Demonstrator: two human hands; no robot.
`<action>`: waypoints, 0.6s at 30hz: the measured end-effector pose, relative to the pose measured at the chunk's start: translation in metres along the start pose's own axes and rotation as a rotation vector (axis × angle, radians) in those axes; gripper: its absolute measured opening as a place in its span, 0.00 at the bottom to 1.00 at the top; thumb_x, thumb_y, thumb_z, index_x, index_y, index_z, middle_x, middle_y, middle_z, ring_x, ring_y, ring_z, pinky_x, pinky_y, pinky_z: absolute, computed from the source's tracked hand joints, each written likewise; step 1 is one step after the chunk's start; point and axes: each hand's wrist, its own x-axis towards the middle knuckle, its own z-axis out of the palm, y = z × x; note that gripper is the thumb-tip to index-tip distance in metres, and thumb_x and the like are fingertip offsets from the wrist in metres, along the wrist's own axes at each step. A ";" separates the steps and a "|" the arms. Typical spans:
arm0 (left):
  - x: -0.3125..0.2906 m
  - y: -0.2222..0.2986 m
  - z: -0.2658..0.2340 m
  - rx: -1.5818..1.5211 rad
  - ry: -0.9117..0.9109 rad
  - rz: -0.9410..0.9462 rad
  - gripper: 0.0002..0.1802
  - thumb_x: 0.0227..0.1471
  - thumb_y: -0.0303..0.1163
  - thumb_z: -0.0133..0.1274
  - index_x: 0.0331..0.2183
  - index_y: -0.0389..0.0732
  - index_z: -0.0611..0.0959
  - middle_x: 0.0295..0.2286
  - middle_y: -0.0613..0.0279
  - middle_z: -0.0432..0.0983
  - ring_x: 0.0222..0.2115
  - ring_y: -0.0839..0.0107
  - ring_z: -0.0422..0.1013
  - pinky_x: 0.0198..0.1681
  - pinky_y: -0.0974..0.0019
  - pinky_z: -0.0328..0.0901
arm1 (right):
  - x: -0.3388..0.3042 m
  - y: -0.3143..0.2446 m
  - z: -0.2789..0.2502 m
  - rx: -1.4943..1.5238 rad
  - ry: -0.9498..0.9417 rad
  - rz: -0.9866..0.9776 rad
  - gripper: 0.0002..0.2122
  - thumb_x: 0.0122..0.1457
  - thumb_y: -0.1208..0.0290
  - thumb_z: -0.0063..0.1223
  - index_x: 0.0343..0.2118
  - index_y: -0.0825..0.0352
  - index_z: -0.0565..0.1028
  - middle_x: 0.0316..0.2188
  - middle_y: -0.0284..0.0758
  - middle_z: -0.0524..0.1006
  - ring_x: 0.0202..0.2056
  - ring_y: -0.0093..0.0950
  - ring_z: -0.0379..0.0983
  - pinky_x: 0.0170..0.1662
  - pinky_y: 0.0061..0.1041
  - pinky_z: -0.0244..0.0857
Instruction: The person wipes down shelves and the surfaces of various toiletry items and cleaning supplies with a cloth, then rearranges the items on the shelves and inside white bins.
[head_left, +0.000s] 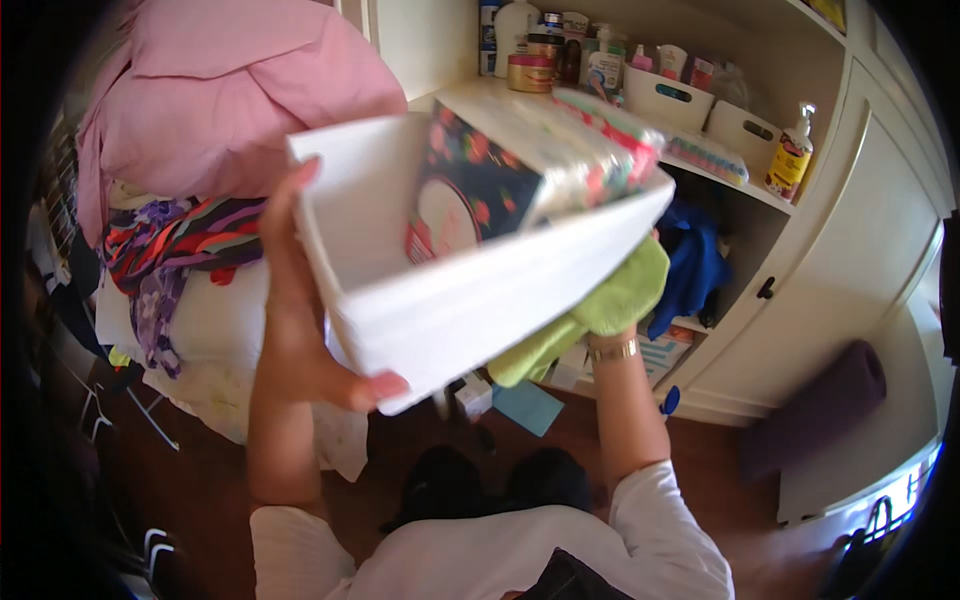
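A white open-topped box [480, 312] is held up in front of me, tilted, between my two hands. My left hand [293, 300] grips its left end, fingers on the upper rim and thumb at the lower corner. Inside stand plastic-wrapped packs, the nearest a dark floral pack [482, 185] with red blooms and a pale round label. Below the box's right side, a green cloth [628, 290] hangs at my right hand [614, 336], which is closed on it and supports the box. Cloth and box hide most of that hand's fingers. A metal-banded watch [613, 350] circles my right wrist.
Bottles, jars and white baskets [668, 98] line the shelf behind; a yellow-labelled pump bottle [790, 160] stands near its right edge. Pink bedding [235, 100] and patterned clothes [190, 240] are piled left. A rolled purple mat [820, 410] leans right. A light-blue item [528, 405] lies below.
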 end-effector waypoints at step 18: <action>0.177 -0.082 0.005 0.142 0.454 0.208 0.50 0.31 0.38 0.64 0.53 0.36 0.54 0.45 0.50 0.60 0.46 0.61 0.60 0.50 0.61 0.56 | 0.055 0.003 -0.028 -0.513 0.201 -0.079 0.27 0.58 0.45 0.34 0.50 0.66 0.60 0.44 0.39 0.67 0.47 0.36 0.63 0.54 0.36 0.54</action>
